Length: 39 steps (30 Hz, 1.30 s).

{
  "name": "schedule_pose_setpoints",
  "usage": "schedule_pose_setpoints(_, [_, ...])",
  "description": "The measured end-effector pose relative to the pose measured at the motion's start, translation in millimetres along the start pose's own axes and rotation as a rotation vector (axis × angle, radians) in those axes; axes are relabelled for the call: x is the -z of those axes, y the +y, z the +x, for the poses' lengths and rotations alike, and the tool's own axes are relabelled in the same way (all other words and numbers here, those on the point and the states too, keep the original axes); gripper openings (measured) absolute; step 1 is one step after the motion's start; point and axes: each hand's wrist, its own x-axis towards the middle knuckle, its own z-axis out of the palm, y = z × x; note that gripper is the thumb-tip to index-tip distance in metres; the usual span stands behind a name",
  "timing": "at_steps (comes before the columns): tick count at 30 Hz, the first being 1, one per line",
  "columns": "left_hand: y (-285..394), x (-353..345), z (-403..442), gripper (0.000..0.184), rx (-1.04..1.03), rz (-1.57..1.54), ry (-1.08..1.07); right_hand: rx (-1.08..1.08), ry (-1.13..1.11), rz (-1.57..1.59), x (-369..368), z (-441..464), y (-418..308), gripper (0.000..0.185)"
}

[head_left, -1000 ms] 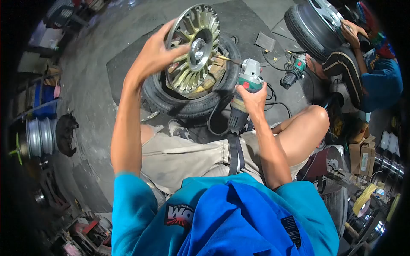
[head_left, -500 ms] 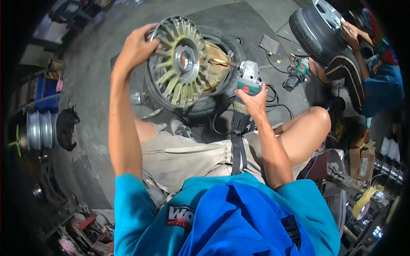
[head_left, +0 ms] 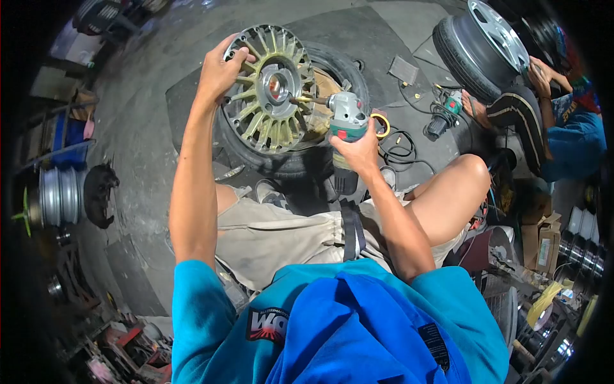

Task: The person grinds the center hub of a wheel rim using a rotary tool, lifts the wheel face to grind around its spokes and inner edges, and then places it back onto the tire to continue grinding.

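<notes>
My left hand (head_left: 224, 69) grips the upper left rim of a many-spoked metal wheel face (head_left: 281, 121), which stands tilted with its spokes toward me. Below and behind it lies a black tire (head_left: 348, 70) with brown, crumpled material inside. My right hand (head_left: 359, 148) is wrapped round a grey and green power tool (head_left: 348, 115), held body-down. The tool's thin shaft points left, and its tip is at the wheel face near the central hub; whether they touch I cannot tell.
A co-worker (head_left: 569, 134) sits at the right, hands on another wheel with a tire (head_left: 470, 61). A second green tool (head_left: 444, 115) lies on the floor between us. Cables (head_left: 400, 150) and a yellow ring (head_left: 382, 126) are beside my right hand. Silver rims (head_left: 59, 196) stand at the left.
The power tool in my right hand has moved left, to the wheel face. My left hand has shifted the wheel face left and down from its earliest position, turning it more toward me.
</notes>
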Motion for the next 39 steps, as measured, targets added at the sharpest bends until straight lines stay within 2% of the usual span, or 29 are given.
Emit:
schedule_pose_setpoints(5, [3.5, -9.6, 10.7, 0.048, -0.108, 0.096, -0.072, -0.083, 0.074, 0.094, -2.3, -8.6, -15.9, 0.087])
schedule_pose_setpoints(7, [8.8, -15.9, 16.7, 0.047, -0.135, 0.127, -0.098, -0.003, 0.042, 0.052, -2.6, -6.7, -14.4, 0.085])
schedule_pose_setpoints(9, [12.9, -22.5, 19.5, 0.046, -0.276, 0.167, -0.124, -0.044, 0.015, 0.055, -3.5, -4.0, -11.7, 0.084])
schedule_pose_setpoints(12, [18.6, -25.5, 27.1, 0.043, -0.314, 0.230, -0.180, -0.078, 0.047, 0.190, -3.4, -3.1, 0.2, 0.087])
schedule_pose_setpoints(15, [13.4, -23.3, 36.6, 0.043, -0.313, 0.217, -0.217, -0.074, 0.094, 0.097, 5.8, 0.2, 9.0, 0.094])
schedule_pose_setpoints(16, [13.1, -24.0, 37.2, 0.043, -0.313, 0.215, -0.219, -0.110, 0.019, 0.112, 12.0, 4.9, 7.3, 0.100])
schedule_pose_setpoints(23, [10.5, -21.6, 36.2, 0.045, -0.309, 0.151, -0.215, -0.048, 0.003, 0.092, 5.8, 9.2, 25.0, 0.099])
schedule_pose_setpoints(25, [6.9, -17.1, 35.2, 0.044, -0.312, 0.174, -0.203, -0.124, -0.001, 0.157, 10.3, 4.1, 10.6, 0.101])
schedule_pose_setpoints(29, [3.0, -13.5, 34.1, 0.044, -0.290, 0.139, -0.210, -0.138, -0.051, 0.141, 10.9, 12.2, 15.6, 0.100])
schedule_pose_setpoints(34, [4.7, -14.7, 31.9, 0.044, -0.296, 0.140, -0.213, -0.058, 0.061, 0.025, 4.5, 5.5, 4.2, 0.090])
schedule_pose_setpoints(39, [2.7, -11.9, 33.7, 0.044, -0.257, 0.129, -0.189, -0.135, 0.036, 0.063, 2.4, -10.3, -5.5, 0.093])
